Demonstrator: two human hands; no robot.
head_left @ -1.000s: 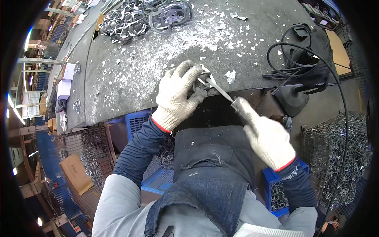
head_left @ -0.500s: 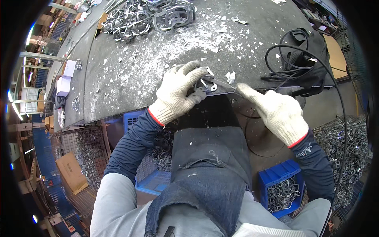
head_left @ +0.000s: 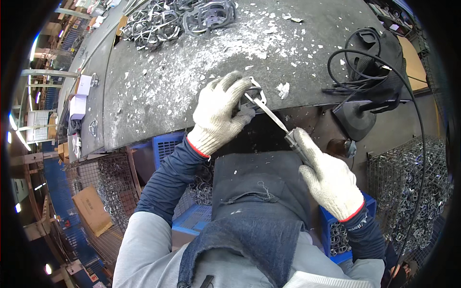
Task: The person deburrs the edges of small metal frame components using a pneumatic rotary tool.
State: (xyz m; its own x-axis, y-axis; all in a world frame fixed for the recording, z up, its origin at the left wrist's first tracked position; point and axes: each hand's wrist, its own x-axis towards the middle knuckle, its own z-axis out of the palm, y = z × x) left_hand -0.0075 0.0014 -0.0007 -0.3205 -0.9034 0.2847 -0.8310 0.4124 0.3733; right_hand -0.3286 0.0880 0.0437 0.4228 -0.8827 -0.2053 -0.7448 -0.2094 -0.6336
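Gloved in white knit, my left hand (head_left: pixel 221 105) is closed round a small grey metal part (head_left: pixel 258 94) with a looped, ring-like outline, held at the near edge of the worktable (head_left: pixel 158 103). Its fingers cover much of the part. My right hand (head_left: pixel 333 180), also gloved, grips the dark handle of a long, narrow flat-bladed tool (head_left: pixel 274 119), which resembles a file. The pale blade points up and left, its far end lying across the part. A pale scrap (head_left: pixel 283 90) lies on the table just right of the part.
Similar metal parts (head_left: pixel 158 21) are heaped at the table's far left, among scattered pale flakes. A black bag (head_left: pixel 379 62) with a looped cable sits at right. Below are a blue crate (head_left: pixel 192 218), a blue bin (head_left: pixel 329 218) and a wire cage (head_left: pixel 408 192) of parts.
My right hand has drawn the tool down and back toward me, baring more of its blade. My left hand stays nearly in place on the metal part. The view has shifted slightly.
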